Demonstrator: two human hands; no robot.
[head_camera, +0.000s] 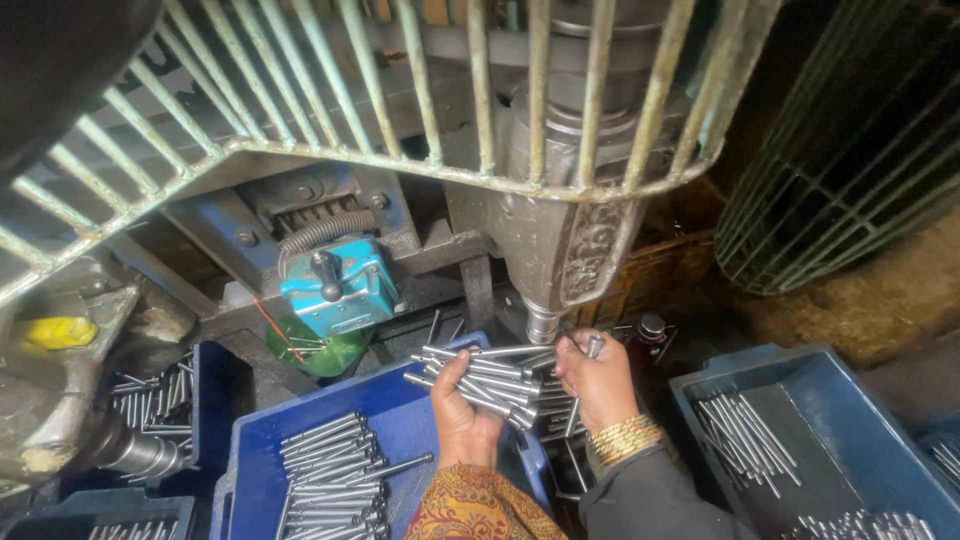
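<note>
Two hands at lower centre: left hand (462, 405) clutches a bundle of thin steel rods (478, 378); right hand (598, 385) pinches one short steel rod (592, 348).

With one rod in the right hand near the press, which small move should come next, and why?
Probably lift the rod a little toward the press ram. The right hand holds it upright just beside the ram's lower end, while the left hand holds a bundle of rods ready.
</note>
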